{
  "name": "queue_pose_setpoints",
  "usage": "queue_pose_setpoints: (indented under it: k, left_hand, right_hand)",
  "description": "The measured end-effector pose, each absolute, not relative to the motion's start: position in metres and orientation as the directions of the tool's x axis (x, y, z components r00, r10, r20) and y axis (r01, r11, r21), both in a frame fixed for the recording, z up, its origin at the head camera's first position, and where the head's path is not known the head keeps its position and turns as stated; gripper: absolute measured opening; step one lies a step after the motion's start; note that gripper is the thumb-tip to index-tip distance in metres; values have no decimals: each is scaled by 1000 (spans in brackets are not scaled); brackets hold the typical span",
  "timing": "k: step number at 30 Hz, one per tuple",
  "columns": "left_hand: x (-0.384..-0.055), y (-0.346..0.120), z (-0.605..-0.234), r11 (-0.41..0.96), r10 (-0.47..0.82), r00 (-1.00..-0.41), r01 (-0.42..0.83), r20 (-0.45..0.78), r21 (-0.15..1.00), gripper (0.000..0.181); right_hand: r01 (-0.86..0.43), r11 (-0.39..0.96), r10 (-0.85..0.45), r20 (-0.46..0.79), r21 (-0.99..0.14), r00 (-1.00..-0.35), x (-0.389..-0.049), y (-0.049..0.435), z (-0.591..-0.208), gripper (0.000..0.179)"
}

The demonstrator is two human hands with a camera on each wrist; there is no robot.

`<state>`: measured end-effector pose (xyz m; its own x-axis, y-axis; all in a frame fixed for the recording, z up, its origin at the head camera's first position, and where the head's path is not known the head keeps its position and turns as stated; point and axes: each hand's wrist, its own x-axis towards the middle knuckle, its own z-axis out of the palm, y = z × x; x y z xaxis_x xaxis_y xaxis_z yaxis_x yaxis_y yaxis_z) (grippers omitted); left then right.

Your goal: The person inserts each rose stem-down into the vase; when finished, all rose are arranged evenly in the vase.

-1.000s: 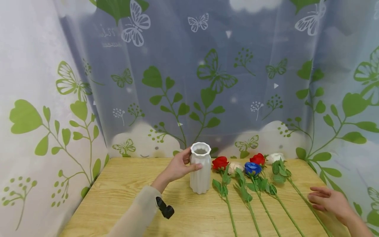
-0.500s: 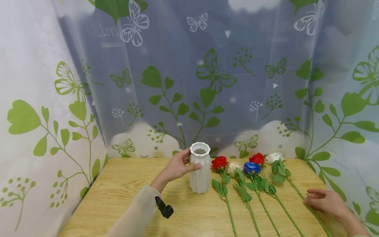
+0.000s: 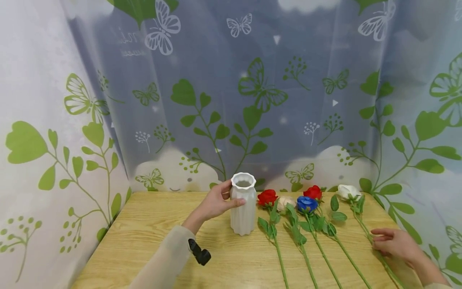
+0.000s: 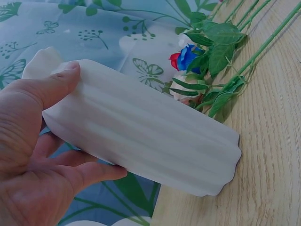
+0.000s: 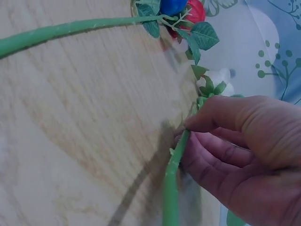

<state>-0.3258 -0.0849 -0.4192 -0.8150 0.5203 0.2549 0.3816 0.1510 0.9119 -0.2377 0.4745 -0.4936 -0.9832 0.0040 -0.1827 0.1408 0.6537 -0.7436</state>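
Note:
A white ribbed vase (image 3: 243,214) with a scalloped rim stands upright on the table. My left hand (image 3: 217,202) grips it near the neck, thumb across the front and fingers round the far side. At the right, my right hand (image 3: 395,245) pinches the green stem of a white rose (image 3: 349,192) between thumb and fingertips. In the right wrist view that stem (image 5: 171,193) runs out below the fingers, and the bloom shows past the knuckles. Left of it lie a red rose (image 3: 267,198), a cream rose (image 3: 286,202), a blue rose (image 3: 306,204) and another red rose (image 3: 313,192).
The wooden table (image 3: 151,241) meets a printed curtain (image 3: 202,60) with butterflies and leaves at its back and sides. Several rose stems run from the blooms toward the front edge. A black wrist camera (image 3: 199,252) sits on the left sleeve (image 3: 162,261).
My right hand has closed on the white rose's stem, and its bloom has shifted right, away from the other roses. The left hand and the vase stay in place.

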Motion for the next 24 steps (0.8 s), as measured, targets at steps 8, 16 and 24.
queue_pose_setpoints:
  k: [8, 16, 24]
  left_hand:
    - [-325, -85, -419, 144, 515, -819, 372, 252, 917, 73]
    - [-325, -85, -419, 141, 513, -820, 372, 254, 917, 74]
    - [-326, -85, -420, 160, 505, -829, 362, 239, 918, 74]
  right_hand:
    - [167, 653, -10, -230, -738, -973, -240, 469, -491, 54]
    - [120, 643, -92, -232, -756, -968, -243, 467, -481, 57]
    - [108, 578, -93, -197, -809, -976, -248, 452, -457, 60]
